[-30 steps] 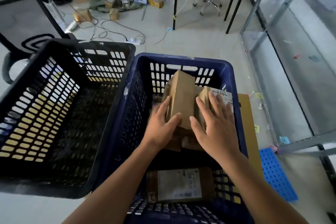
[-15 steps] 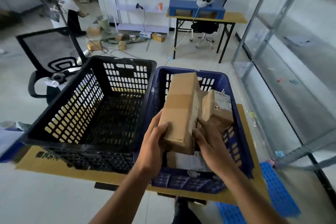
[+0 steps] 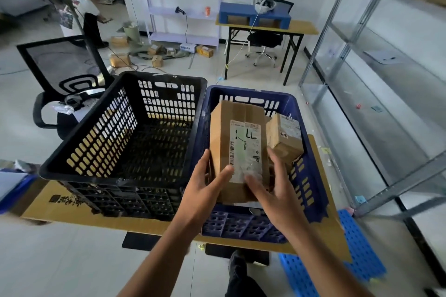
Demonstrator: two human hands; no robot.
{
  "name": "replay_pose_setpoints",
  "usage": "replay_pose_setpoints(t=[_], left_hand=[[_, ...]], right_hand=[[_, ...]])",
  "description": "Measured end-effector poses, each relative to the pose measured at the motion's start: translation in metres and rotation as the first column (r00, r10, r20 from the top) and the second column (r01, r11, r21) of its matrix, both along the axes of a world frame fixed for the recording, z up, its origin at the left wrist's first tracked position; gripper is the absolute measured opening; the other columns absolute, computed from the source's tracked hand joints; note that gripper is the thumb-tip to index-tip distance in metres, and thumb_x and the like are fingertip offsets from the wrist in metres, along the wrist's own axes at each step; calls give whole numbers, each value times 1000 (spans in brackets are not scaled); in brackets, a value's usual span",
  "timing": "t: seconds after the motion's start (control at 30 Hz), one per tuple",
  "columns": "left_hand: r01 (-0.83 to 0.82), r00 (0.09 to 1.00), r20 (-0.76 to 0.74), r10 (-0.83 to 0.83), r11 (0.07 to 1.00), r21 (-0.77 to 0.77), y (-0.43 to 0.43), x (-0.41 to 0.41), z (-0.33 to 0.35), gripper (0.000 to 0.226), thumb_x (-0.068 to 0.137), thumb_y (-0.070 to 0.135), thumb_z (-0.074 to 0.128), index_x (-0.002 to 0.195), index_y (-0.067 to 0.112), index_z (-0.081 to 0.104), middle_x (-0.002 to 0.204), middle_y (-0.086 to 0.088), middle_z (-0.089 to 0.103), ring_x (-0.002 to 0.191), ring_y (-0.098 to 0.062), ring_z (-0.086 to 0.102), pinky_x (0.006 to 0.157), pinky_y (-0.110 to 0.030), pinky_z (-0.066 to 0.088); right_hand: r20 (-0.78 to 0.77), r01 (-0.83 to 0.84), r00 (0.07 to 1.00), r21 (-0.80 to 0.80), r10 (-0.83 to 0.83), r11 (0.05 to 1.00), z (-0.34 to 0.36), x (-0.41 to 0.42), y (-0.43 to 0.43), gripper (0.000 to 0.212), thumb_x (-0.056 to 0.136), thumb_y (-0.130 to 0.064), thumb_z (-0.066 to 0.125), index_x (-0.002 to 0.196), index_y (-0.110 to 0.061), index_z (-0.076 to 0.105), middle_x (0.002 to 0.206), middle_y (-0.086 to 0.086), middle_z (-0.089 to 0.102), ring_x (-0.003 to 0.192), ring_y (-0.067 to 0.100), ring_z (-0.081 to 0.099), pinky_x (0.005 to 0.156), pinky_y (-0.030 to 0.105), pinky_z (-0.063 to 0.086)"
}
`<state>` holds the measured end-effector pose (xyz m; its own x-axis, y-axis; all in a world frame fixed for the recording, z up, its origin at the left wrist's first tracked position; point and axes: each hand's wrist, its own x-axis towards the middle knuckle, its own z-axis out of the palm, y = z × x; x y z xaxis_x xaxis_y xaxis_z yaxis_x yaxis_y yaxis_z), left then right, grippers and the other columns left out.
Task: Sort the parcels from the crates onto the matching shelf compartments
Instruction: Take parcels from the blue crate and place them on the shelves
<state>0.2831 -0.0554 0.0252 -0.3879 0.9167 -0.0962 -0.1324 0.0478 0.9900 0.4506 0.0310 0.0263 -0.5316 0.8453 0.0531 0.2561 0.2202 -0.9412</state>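
Gripping tall parcel (image 3: 237,152) by near end with left hand (image 3: 205,191) and right hand (image 3: 277,190), lengthwise away from body, above blue crate (image 3: 311,176); likely bound for shelf (image 3: 386,84) at right.

A flat brown cardboard sheet (image 3: 72,214) serves as the work surface, raised on dark supports above the pale tiled floor (image 3: 60,260). Two crates stand directly on it, side by side and touching: black crate (image 3: 96,177) left, blue crate (image 3: 241,224) right. A blue perforated panel (image 3: 362,260) lies on the floor at the sheet's right corner.
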Motion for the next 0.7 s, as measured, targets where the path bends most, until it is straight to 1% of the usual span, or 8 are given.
replay_pose_setpoints(t=[0.13, 0.23, 0.3, 0.37, 0.47, 0.57, 0.63, 0.7], left_hand=[[-7, 991, 134, 3, 1000, 27, 1, 2, -6, 89, 86, 45, 72, 157, 50, 20, 133, 17, 66, 118, -9, 67, 88, -28, 59], [24, 990, 139, -35, 997, 79, -2, 5, -10, 78, 91, 44, 65, 155, 55, 22, 142, 15, 60, 128, -9, 60, 103, -34, 54], [57, 986, 151, -71, 993, 99, -4, 8, -12, 73, 91, 49, 63, 153, 59, 25, 145, 14, 57, 133, -11, 56, 108, -47, 50], [78, 975, 197, -98, 991, 106, -5, 11, -14, 70, 92, 49, 62, 151, 61, 26, 148, 11, 55, 136, -17, 54, 108, -56, 47], [93, 966, 231, -115, 990, 104, -3, 12, -16, 67, 97, 43, 59, 151, 60, 25, 148, 9, 55, 136, -21, 54, 106, -59, 47], [82, 969, 228, -99, 993, 82, -2, 10, -15, 68, 95, 47, 62, 152, 56, 27, 145, 10, 57, 132, -19, 57, 101, -53, 53], [39, 975, 218, -53, 997, 67, 0, 4, -10, 71, 91, 55, 68, 152, 54, 31, 140, 12, 62, 127, -15, 62, 95, -45, 58], [13, 970, 240, -29, 998, 67, 5, -3, -5, 78, 89, 50, 74, 153, 52, 29, 133, 7, 67, 121, -17, 66, 92, -46, 59]], right_hand=[[36, 41, 998, 58, -43, 997, 1, 7, -3, 89, 84, -79, 57, 158, -49, 17, 137, -58, 31, 132, -25, 36, 102, 10, 42], [32, 62, 998, -15, -61, 998, 0, 12, -5, 85, 84, -78, 56, 157, -46, 27, 152, -28, 46, 136, -5, 49, 108, 28, 51], [-25, 35, 999, -61, -37, 998, 1, 14, -6, 67, 87, -71, 59, 149, -55, 39, 149, -14, 55, 131, 3, 58, 98, 27, 57], [-87, 6, 996, -99, -15, 995, 3, 15, -7, 56, 91, -63, 60, 145, -56, 44, 143, -14, 61, 127, 4, 62, 95, 23, 58], [-120, 6, 992, -149, -24, 989, 2, 18, -6, 64, 94, -55, 61, 154, -44, 40, 135, -15, 67, 123, 8, 66, 99, 31, 58], [-114, 1, 993, -169, -21, 986, 5, 19, -2, 59, 98, -49, 59, 154, -44, 40, 129, -16, 70, 119, 8, 68, 99, 29, 58], [-108, -15, 994, -186, -5, 982, 14, 17, 1, 45, 101, -48, 55, 145, -53, 47, 126, -16, 72, 116, 7, 70, 93, 22, 58], [-130, -20, 991, -213, -9, 977, 22, 15, 3, 37, 100, -49, 53, 137, -54, 53, 125, -14, 73, 115, 10, 71, 87, 21, 59]])
